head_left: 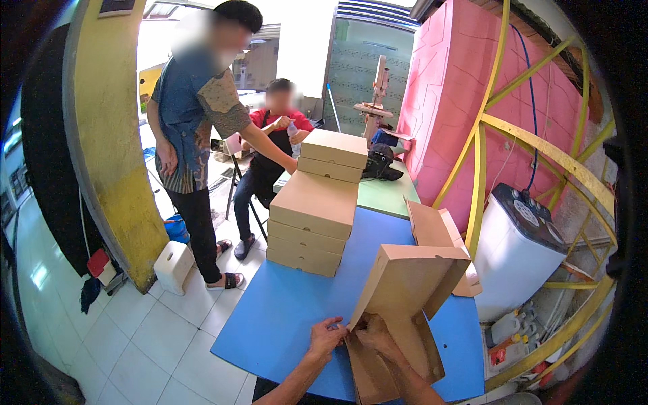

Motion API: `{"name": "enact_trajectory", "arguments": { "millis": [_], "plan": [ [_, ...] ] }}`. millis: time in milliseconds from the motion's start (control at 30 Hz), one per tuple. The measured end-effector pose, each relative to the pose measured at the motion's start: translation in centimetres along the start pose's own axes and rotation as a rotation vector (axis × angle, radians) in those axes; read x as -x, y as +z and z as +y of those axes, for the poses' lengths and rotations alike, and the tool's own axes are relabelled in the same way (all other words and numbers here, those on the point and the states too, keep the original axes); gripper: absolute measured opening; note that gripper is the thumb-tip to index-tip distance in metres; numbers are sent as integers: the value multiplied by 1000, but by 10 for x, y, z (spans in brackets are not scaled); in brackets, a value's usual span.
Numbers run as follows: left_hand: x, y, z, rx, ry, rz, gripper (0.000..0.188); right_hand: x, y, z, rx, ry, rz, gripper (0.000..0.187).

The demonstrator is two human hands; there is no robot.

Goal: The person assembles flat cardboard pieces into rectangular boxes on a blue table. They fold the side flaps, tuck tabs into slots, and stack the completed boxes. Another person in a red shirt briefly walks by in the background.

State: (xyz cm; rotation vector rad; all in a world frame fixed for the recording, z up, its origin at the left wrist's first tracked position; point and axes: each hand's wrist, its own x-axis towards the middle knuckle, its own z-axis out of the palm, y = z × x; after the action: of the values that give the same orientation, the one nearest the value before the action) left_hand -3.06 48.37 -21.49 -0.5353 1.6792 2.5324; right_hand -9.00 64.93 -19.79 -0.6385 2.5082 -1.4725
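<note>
A brown cardboard box (409, 275) stands partly folded at the near right of the blue table, its lid raised and its base toward me. My left hand (327, 337) is at the box's left edge, fingers bent and fingertips against the cardboard. Reaching inside the same corner is my right hand (378, 335), its fingers closed on the side wall there and partly hidden by the board. Farther back, several closed brown boxes (314, 202) form a stack in two steps.
A flat cardboard piece (442, 236) lies at the blue table's (283, 317) right edge. Beyond the stack are a green tabletop (388, 192) and a black bag (382, 164). A standing person (196, 115) touches the stack; another sits behind. A washing machine (516, 250) stands right.
</note>
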Motion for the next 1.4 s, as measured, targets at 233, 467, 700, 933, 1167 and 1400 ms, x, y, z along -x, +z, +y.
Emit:
{"name": "enact_trajectory", "arguments": {
  "millis": [233,467,700,933,1167,1400],
  "plan": [
    [10,12,1,74,21,117,53,6,-4,-22,123,58,-5,30],
    [-1,4,-10,111,11,83,51,7,-13,-24,-20,162,-63,17],
    [-11,-2,-12,109,-81,-4,54,9,2,-17,-281,207,2,17],
    [-13,-10,2,-107,-18,-90,50,7,5,-7,-1,-27,108,29],
    [-12,-5,-6,-19,-70,-13,48,21,7,-31,19,5,74,17],
    [-5,-1,-7,-59,60,116,43,19,7,-24,96,-100,72,24]
  ]
}}
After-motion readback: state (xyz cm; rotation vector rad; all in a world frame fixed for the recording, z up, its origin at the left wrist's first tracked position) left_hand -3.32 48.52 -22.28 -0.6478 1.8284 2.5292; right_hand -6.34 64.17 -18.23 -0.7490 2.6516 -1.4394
